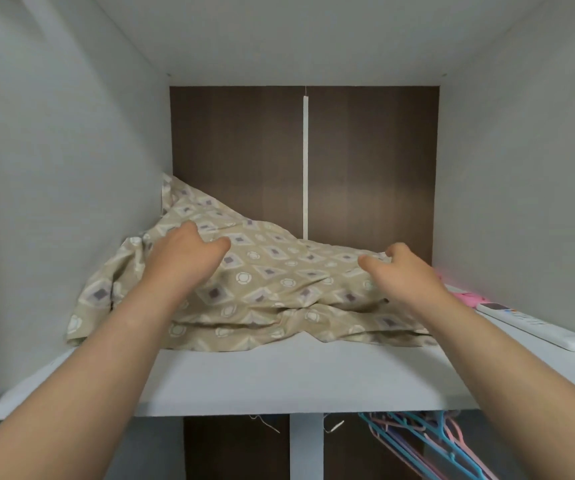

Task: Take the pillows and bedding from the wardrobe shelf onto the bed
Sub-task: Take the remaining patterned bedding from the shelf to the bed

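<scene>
A beige patterned pillow (265, 282) lies on the white wardrobe shelf (296, 372), pushed toward the left wall and back panel. My left hand (182, 254) rests on its upper left part, fingers curled into the fabric. My right hand (404, 271) is at the pillow's right end, thumb and fingers curled on the cloth there. The fingertips of both hands are hidden behind the hands.
A white remote control (535, 325) lies on the shelf at the right, with a pink item (469, 296) behind it against the right wall. Below the shelf hang several coloured plastic hangers (428, 445). White side walls close in the shelf.
</scene>
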